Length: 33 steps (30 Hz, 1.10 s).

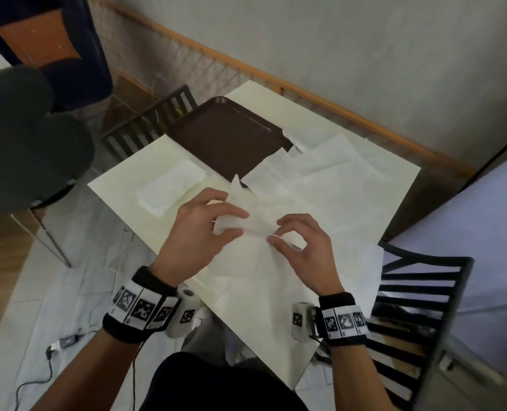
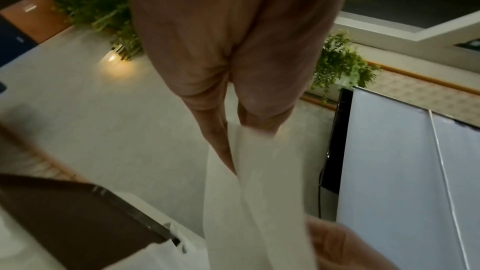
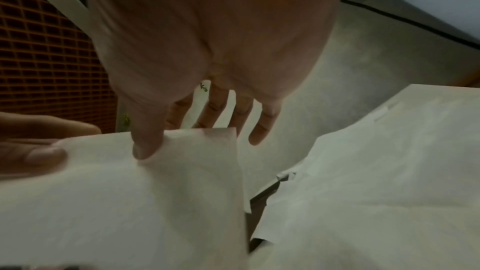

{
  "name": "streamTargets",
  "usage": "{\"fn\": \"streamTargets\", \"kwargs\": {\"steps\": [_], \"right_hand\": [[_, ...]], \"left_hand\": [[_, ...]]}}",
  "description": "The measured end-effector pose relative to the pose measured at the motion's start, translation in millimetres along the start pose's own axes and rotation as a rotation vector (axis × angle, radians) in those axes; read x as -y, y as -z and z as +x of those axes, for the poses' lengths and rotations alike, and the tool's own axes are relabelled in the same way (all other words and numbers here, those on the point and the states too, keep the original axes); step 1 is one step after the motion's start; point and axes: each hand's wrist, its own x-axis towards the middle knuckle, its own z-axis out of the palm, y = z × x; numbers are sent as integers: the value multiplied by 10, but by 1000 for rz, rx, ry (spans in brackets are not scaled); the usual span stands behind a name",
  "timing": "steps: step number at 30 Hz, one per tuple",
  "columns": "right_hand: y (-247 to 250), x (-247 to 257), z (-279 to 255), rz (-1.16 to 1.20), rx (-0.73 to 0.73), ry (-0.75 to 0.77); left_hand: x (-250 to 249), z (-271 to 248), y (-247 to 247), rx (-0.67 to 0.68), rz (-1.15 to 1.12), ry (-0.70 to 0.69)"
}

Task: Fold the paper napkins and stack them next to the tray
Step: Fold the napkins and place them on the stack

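A white paper napkin (image 1: 247,225) is lifted off the cream table (image 1: 276,336) between both hands. My left hand (image 1: 231,223) pinches its left part; in the left wrist view the fingers (image 2: 221,147) clamp the hanging napkin (image 2: 257,213). My right hand (image 1: 278,232) pinches the right edge, its thumb (image 3: 145,149) on top of the napkin (image 3: 155,202). A brown tray (image 1: 228,137) lies at the table's far side. To the tray's left sits a folded napkin stack (image 1: 172,188). Several unfolded napkins (image 1: 329,170) are spread to the right.
A black slatted chair (image 1: 418,307) stands at the table's right corner and another (image 1: 157,120) beyond the tray. At the left is a dark padded chair (image 1: 24,137). Cables (image 1: 53,351) trail on the floor. A wall with a wooden rail (image 1: 335,111) runs behind.
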Motion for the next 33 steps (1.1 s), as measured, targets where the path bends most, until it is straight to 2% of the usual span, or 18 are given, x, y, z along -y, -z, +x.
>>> {"fn": "streamTargets", "kwargs": {"steps": [2, 5, 9, 11, 13, 16, 19, 21, 24, 25, 29, 31, 33], "right_hand": [[-10, 63, 73, -28, 42, 28], [-22, 219, 208, -192, 125, 120], [-273, 543, 470, -386, 204, 320], [-443, 675, 616, -419, 208, 415], [-497, 720, 752, -401, 217, 427], [-375, 663, 969, -325, 259, 332], [-364, 657, 1173, -139, 197, 126], [-589, 686, 1345, 39, 116, 3], [-1164, 748, 1637, 456, 166, -241], [-1366, 736, 1742, 495, 153, -294], [-2049, 477, 2189, 327, 24, -334], [-2316, 283, 2373, 169, 26, -333], [-2543, 87, 2521, -9, 63, -326]], "left_hand": [[66, 1, 65, 0, 31, -29], [121, -3, 140, -1, 64, -63], [185, 54, 220, 21, 177, -142], [227, 104, 289, -15, 163, -141], [287, 147, 421, -95, 131, -102], [480, 196, 695, -222, 86, 14], [782, 273, 906, -309, 40, 151], [1020, 376, 961, -373, -4, 242], [1442, 570, 943, -438, -55, 357], [1595, 636, 917, -439, -64, 389], [2285, 848, 749, -393, -29, 433], [2648, 931, 629, -326, 21, 399], [2930, 1007, 507, -242, 87, 458]]}}
